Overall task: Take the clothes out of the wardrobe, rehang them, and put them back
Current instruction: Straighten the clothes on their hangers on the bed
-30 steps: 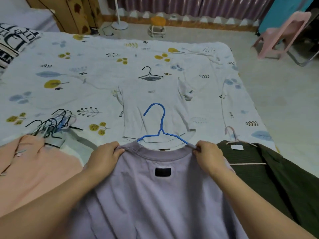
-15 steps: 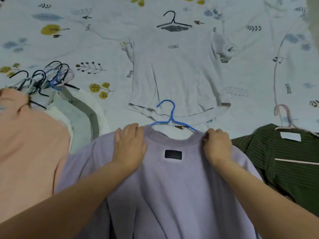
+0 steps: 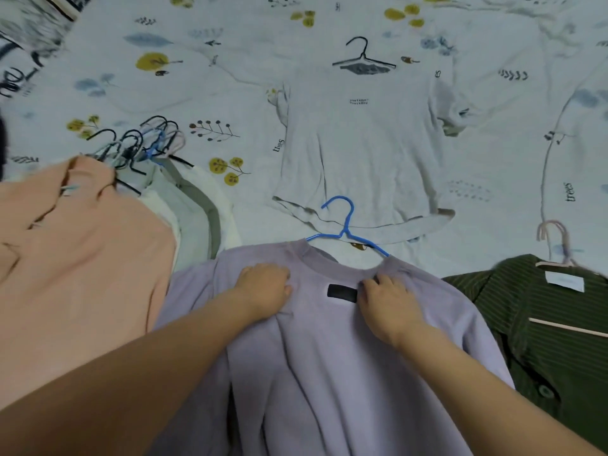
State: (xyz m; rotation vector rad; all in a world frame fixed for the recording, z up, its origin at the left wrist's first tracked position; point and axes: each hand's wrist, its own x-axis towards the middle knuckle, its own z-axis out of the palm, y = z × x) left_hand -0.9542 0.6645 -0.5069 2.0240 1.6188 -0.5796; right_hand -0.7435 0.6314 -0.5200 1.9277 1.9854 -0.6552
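The lilac shirt (image 3: pixel 329 357) lies flat at the near centre of the bed (image 3: pixel 230 77), a black patch (image 3: pixel 342 292) below its collar and a blue hanger (image 3: pixel 345 225) in the neck. The left hand (image 3: pixel 263 287) rests on it, fingers curled; the right hand (image 3: pixel 388 297) pinches the fabric beside the patch. A peach garment (image 3: pixel 75 258) lies left, a green striped shirt (image 3: pixel 543 324) right, and a white T-shirt (image 3: pixel 358 153) beyond. Spare hangers (image 3: pixel 138 143) lie far left.
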